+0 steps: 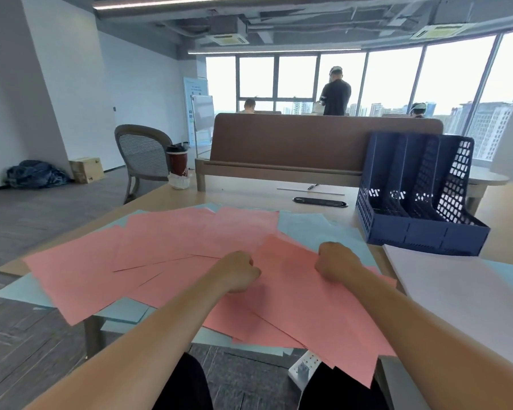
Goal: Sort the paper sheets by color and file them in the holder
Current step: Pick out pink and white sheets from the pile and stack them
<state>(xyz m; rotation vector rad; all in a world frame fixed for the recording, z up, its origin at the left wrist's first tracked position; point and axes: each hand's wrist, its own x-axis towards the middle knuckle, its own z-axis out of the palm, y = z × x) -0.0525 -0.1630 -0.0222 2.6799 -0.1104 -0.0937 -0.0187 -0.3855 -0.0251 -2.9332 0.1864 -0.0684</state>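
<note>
Gathering step: my left hand [238,271] and right hand [336,261], fingers curled, grip fanned pink paper sheets [160,247] left of the dark-blue perforated plastic holder [412,232]; next, I judge, square them.

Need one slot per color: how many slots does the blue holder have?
3, side by side in the blue holder at the far right of the table: left slot, middle slot, right slot. All look empty; none seems hidden.
</note>
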